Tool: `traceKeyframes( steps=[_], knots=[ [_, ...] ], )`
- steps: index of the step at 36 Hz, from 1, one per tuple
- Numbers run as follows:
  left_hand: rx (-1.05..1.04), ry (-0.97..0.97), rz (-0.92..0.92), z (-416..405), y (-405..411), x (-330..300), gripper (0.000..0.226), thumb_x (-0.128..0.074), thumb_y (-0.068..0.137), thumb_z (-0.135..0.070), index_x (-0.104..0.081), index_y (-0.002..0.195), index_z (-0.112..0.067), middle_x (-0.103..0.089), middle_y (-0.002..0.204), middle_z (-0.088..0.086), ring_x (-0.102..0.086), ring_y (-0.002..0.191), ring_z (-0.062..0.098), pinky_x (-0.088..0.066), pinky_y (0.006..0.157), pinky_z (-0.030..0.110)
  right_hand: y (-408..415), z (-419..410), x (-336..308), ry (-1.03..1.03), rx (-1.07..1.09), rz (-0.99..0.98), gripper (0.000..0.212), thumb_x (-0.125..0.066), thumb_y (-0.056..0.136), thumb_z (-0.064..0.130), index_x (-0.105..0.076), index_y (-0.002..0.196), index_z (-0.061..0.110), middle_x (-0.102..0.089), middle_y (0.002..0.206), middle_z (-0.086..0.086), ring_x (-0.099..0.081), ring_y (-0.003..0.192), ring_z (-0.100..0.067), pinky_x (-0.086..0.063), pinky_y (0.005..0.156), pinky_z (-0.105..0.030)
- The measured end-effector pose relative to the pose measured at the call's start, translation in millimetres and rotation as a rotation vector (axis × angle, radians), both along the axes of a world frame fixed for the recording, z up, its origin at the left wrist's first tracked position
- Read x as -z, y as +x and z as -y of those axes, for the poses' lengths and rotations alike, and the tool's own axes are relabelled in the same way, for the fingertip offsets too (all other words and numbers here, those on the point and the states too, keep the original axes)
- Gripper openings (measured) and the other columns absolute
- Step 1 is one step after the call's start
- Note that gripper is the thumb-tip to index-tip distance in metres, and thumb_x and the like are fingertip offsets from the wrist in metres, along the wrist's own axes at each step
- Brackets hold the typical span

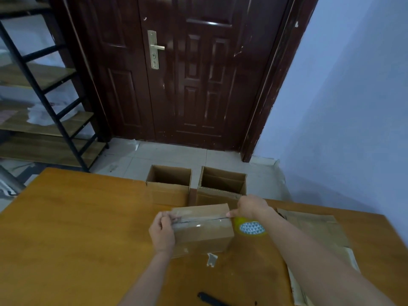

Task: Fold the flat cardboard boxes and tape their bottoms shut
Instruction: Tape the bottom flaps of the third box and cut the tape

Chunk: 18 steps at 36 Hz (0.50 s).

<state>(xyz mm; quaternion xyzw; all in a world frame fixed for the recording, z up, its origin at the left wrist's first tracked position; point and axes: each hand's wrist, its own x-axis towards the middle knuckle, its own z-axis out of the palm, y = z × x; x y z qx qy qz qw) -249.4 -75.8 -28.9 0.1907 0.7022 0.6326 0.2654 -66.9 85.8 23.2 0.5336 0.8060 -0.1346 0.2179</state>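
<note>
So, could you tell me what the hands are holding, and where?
The left hand grips the left end of the box, fingers on the tape. The right hand pinches the tape at the box's right end.

Bare table (pixel 77 217) is lying open to the left; 2 open boxes (pixel 169 184) are blocking behind, flat cardboard (pixel 315 228) crowding the right.

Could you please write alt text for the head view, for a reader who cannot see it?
Two hands press clear tape along the seam of a cardboard box on a wooden table: left hand at one end, right hand at the other. Two open boxes stand behind.
</note>
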Motion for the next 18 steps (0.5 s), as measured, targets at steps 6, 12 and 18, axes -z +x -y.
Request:
traceKeyframes(
  steps=[6, 12, 18],
  knots=[
    [-0.009, 0.036, 0.032, 0.1, -1.2, 1.6, 0.032, -0.037, 0.088, 0.0, -0.049, 0.06, -0.01, -0.061, 0.077, 0.025, -0.058, 0.084, 0.044, -0.046, 0.073, 0.039, -2.3, -1.0, 3.6, 0.025, -0.029, 0.021, 0.062, -0.052, 0.078, 0.072, -0.061, 0.097, 0.014, -0.063, 0.091, 0.0, -0.059, 0.081, -0.016, -0.046, 0.07, -0.026],
    [-0.009, -0.01, 0.047, -0.2, -3.9, 0.6, 0.029, -0.04, 0.088, -0.004, -0.057, 0.065, -0.002, -0.058, 0.083, 0.036, -0.05, 0.072, 0.028, -0.039, 0.063, 0.033, -5.1, -3.4, 3.3, 0.026, -0.065, 0.066, 0.066, -0.05, 0.078, 0.074, -0.061, 0.101, 0.012, -0.064, 0.096, -0.001, -0.059, 0.084, -0.018, -0.046, 0.071, -0.027],
    [0.001, -0.047, -0.036, 1.0, -9.3, -2.4, 0.028, -0.045, 0.09, 0.001, -0.054, 0.065, 0.008, -0.057, 0.078, 0.012, -0.049, 0.071, 0.019, -0.039, 0.064, 0.03, -7.8, -2.8, 4.1, 0.034, -0.052, 0.089, 0.066, -0.05, 0.078, 0.073, -0.059, 0.104, 0.013, -0.061, 0.093, 0.0, -0.057, 0.082, -0.016, -0.047, 0.074, -0.027]
  ],
)
